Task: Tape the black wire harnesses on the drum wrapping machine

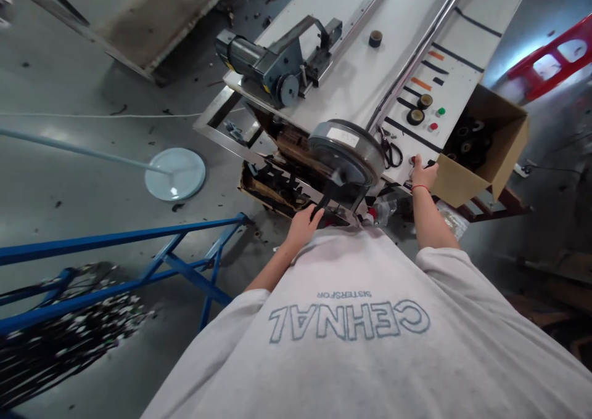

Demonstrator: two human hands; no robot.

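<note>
Shirt cropped, black piece indistinct

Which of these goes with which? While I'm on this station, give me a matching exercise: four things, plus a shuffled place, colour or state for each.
Things
1. left hand
2. right hand
3. scissors
4. electric motor

Places and states
A. dark grey, at the left edge of the white tabletop
B. at the tabletop's near edge, beside the open cardboard box
C. black-handled, lying beside the large wheel
D. closed on a black strip-like piece

Right pairs: 1-D, 2-B, 3-C, 4-A
</note>
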